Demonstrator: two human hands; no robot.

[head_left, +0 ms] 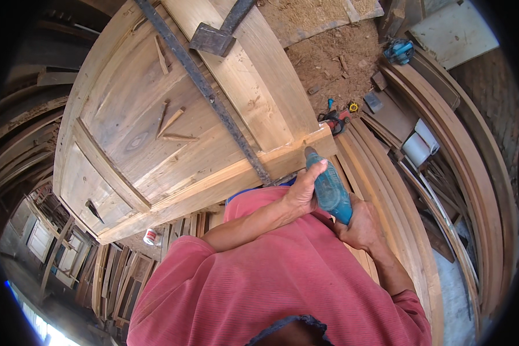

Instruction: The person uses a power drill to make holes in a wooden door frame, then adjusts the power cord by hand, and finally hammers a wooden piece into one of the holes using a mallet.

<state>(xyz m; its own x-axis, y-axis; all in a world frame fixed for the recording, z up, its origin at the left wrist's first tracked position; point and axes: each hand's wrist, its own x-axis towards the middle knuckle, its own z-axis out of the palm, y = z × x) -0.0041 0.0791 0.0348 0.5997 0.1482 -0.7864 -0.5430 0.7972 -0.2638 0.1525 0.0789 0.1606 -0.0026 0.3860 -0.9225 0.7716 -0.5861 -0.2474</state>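
A teal power drill (332, 195) is held in both my hands, its dark nose pointing at the near edge of a wooden panel door (282, 162), close to the corner. Whether a bit enters the wood cannot be made out. My left hand (303, 189) is closed round the drill's front, thumb on top. Behind it, my right hand (361, 224) grips the rear, with the handle mostly hidden under the palm and fingers. A long dark metal bar (205, 92) crosses the door. On its pale frame rests a heavy-headed hammer (212, 40).
Wood slivers (172, 122) lie on the door. Long planks (380, 190) run along my right. Beyond the corner are a red power tool (335, 122), a tape measure (353, 107) and a blue power tool (399, 52). A white-and-red can (150, 236) stands below the door at left.
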